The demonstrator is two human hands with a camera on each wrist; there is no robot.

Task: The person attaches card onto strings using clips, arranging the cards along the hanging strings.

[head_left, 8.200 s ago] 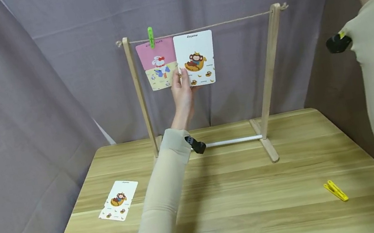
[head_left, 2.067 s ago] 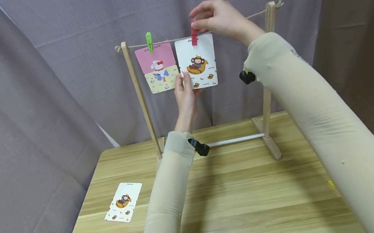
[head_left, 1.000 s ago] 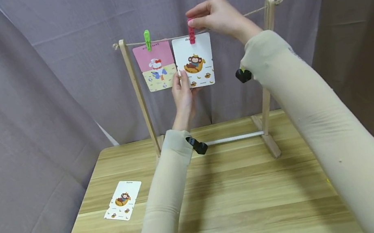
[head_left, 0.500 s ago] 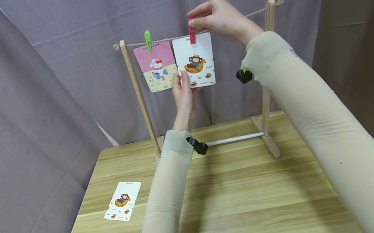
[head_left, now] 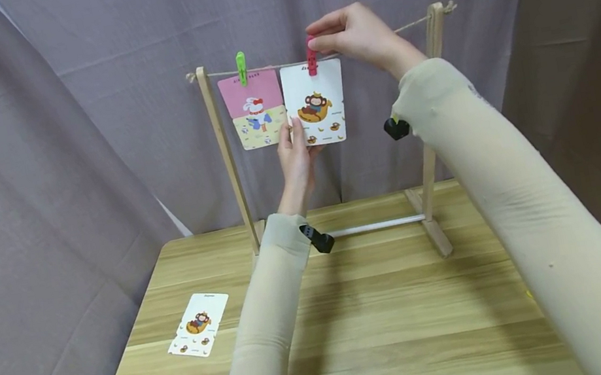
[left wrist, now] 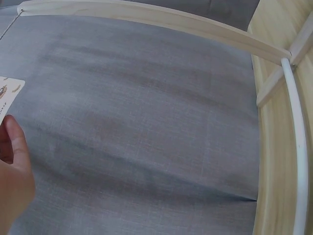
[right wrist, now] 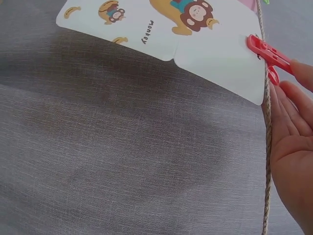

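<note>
My left hand (head_left: 296, 158) pinches the lower left edge of a white monkey card (head_left: 327, 87), thumb in front. The card's top edge lies at a rope (head_left: 410, 24) strung between two wooden posts. With thumb and fingers my right hand (head_left: 362, 38) pinches a red clothespin (head_left: 311, 59), whose tip overlaps the card's top. In the right wrist view the red clothespin (right wrist: 269, 53) straddles the rope and reaches onto the card (right wrist: 220, 58). Left of it, a pink and yellow rabbit card (head_left: 255, 115) hangs from a green clothespin (head_left: 241, 68).
A second monkey card (head_left: 199, 324) lies on the wooden table (head_left: 408, 329) at the left. A bit of yellow (head_left: 529, 294) shows beside my right sleeve. The rack's posts (head_left: 227, 160) stand on feet joined by a white rod (head_left: 378, 225). A grey curtain (head_left: 138, 75) hangs behind.
My right hand has come from the upper right with the red clothespin to the monkey card's top edge. My left hand has stayed on the card. Over the last second the hands have barely moved.
</note>
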